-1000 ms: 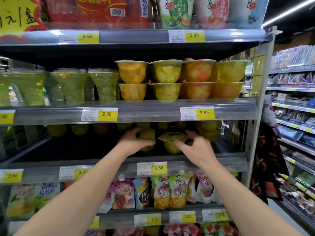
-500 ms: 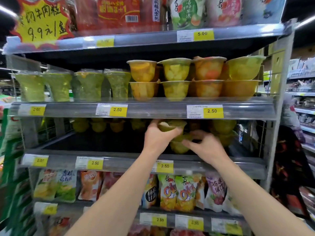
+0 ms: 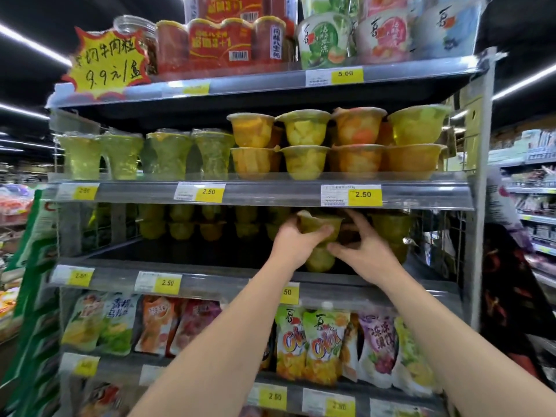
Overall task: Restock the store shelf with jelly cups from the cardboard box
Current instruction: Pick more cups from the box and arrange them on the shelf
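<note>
My left hand (image 3: 296,242) grips a yellow-green jelly cup (image 3: 319,225) and holds it on top of a second jelly cup (image 3: 319,260) that stands on the middle shelf (image 3: 210,276). Beside and just under the upper cup is my right hand (image 3: 365,254), its fingers spread and touching the stack; I cannot see it clasping either cup. More jelly cups (image 3: 180,221) are stacked two high at the back of this shelf, in shadow. The cardboard box is out of view.
The shelf above carries stacked fruit jelly cups (image 3: 304,145) and tall green cups (image 3: 168,155). Below hang jelly pouches (image 3: 313,344). A wire side panel (image 3: 442,236) closes the shelf's right end. Another aisle of shelves (image 3: 532,206) lies to the right.
My left hand has lifted its jelly cup from shelf level and set it above the other cup. My right hand stayed at the lower cup. The view shifted right and up.
</note>
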`<state>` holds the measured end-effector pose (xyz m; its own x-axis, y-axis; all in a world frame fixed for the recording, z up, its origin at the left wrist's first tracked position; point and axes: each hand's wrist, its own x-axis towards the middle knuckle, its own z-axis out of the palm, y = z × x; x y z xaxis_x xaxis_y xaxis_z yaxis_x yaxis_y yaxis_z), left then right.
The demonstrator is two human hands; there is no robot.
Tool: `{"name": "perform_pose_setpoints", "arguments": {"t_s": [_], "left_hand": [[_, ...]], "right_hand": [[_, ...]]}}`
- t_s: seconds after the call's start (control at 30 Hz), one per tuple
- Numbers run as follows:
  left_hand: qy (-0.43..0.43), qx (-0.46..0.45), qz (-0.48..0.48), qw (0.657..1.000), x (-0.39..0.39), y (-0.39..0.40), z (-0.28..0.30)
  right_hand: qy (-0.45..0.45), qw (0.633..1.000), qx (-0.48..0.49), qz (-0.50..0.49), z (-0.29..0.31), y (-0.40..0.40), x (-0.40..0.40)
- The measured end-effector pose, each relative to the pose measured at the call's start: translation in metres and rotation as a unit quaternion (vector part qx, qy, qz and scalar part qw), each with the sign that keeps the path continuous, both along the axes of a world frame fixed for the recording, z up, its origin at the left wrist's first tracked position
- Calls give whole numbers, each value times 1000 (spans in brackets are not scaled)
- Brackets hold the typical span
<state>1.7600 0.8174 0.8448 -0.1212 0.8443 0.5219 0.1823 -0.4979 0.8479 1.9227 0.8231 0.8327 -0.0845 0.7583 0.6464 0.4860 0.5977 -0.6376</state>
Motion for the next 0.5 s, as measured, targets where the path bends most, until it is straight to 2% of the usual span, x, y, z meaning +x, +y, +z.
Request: {"name": "perform_pose_setpoints", "arguments": {"t_s": [0.3,0.5], "left_hand": [[-11,-2,-68,998,-15,3,6],[-8,-14,-62,998,-18,5,3]], "right_hand": [[-16,999,36,16,-4,3,-6],[-16,999,38,0,-4,1,-10]]}}
